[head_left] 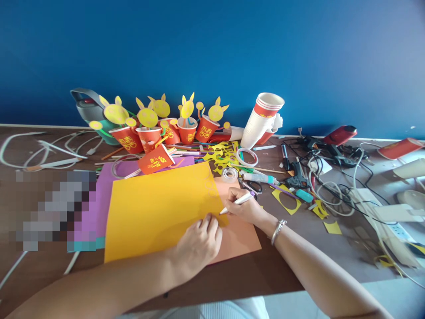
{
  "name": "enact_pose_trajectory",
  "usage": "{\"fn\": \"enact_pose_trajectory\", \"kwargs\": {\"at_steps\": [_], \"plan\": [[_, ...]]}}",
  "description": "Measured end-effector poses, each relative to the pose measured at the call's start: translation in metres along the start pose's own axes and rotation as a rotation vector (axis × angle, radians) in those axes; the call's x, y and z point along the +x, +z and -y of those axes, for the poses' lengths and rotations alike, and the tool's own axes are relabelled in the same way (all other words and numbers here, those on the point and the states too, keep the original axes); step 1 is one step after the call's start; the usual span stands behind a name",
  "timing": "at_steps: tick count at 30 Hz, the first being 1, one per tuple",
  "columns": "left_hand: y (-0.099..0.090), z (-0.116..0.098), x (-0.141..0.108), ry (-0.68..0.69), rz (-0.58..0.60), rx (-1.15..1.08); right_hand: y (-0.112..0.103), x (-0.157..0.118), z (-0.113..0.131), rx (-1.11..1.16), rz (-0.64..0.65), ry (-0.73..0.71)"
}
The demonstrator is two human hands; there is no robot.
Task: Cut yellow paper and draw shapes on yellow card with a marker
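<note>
My right hand is closed around a white marker pen with a purple end. The pen's tip touches or nearly touches the yellow sheet of paper near its right edge. My left hand, fingers curled and close together, presses the lower right part of this sheet down. Faint drawn outlines run along the sheet's upper right edge. Under it, a peach sheet sticks out to the right and a purple sheet to the left.
Red paper cups with yellow animal faces stand behind the sheets, beside a stack of paper cups. Yellow scraps, a tape roll, scissors and a glue gun lie right. Cables and a power strip lie farther right.
</note>
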State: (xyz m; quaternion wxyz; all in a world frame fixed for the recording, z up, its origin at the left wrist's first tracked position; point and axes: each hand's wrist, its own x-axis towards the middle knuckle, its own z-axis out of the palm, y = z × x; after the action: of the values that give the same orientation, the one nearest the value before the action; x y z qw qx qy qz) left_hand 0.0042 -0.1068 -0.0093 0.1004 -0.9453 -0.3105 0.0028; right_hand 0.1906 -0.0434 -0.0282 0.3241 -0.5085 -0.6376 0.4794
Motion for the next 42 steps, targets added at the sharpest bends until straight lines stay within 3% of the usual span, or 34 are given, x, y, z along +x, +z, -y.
{"fn": "enact_pose_trajectory", "kwargs": {"at_steps": [14,42], "plan": [[-0.0006,-0.0001,0.0001,-0.005,0.005,0.017,-0.0052,0.0031,0.0043,-0.089,-0.070,-0.037],[-0.0013,0.0006,0.0000,0.000,-0.041,0.056,-0.0083,0.0027,0.0071,-0.077,-0.022,-0.064]]}}
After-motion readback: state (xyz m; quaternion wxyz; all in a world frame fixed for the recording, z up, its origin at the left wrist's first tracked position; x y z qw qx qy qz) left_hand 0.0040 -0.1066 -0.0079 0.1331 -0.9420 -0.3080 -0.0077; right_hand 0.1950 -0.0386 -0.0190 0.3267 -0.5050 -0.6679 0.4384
